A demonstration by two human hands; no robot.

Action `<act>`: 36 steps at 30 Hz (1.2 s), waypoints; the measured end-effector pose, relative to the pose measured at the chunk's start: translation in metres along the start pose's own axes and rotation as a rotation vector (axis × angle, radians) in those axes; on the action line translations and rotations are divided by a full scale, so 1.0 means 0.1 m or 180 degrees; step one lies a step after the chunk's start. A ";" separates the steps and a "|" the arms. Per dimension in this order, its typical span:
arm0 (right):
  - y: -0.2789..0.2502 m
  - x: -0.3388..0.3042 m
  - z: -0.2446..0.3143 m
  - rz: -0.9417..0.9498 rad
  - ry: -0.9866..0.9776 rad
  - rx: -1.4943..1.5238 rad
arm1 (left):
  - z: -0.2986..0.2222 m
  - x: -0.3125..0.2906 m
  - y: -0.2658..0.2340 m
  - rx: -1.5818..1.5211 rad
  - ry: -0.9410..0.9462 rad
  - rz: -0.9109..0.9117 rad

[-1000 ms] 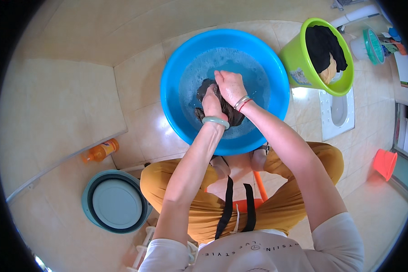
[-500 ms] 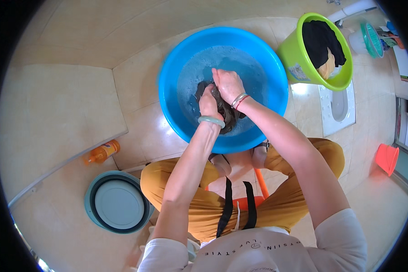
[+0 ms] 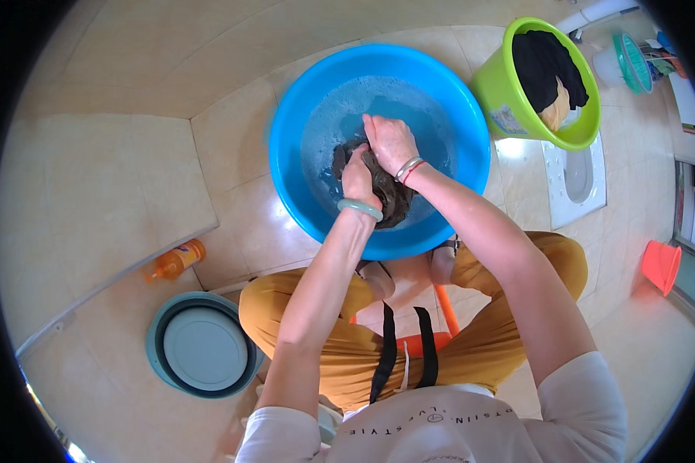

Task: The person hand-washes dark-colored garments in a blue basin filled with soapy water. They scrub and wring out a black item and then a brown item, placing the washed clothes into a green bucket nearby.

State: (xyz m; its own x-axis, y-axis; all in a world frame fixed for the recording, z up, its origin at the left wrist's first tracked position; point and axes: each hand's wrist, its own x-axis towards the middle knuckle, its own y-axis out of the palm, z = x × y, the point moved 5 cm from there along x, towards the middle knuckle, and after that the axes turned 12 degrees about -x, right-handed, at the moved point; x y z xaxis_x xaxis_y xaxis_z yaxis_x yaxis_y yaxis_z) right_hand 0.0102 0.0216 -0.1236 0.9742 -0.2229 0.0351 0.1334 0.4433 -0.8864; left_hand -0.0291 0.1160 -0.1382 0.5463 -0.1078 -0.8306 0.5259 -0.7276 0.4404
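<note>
Cloth (image 3: 391, 199) has slid toward the near side inside the basin (image 3: 288, 147), clenched in my left hand (image 3: 357, 177) and right hand (image 3: 392, 145); soaked, it should handle heavy, limp and slick, so I'd grip bunched folds.

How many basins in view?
2: the large blue basin in front of the person, with dark cloth in it, and the grey-green basin at lower left. Others could be hidden behind the person's body.
</note>
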 end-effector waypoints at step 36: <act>1.07 -0.67 -1.69 0.1063 0.2113 0.0660 | -1.12 -0.03 0.03 0.3573 0.1352 0.0981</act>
State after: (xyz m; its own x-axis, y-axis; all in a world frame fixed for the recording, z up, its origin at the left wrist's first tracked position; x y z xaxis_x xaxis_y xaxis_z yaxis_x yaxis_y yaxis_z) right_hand -0.0716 -0.0629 -0.2988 0.6641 -0.4937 -0.5614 -0.0533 0.7177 -0.6943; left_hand 0.0437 0.1898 -0.0963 0.8262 -0.3015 -0.4758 -0.3969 -0.9110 -0.1118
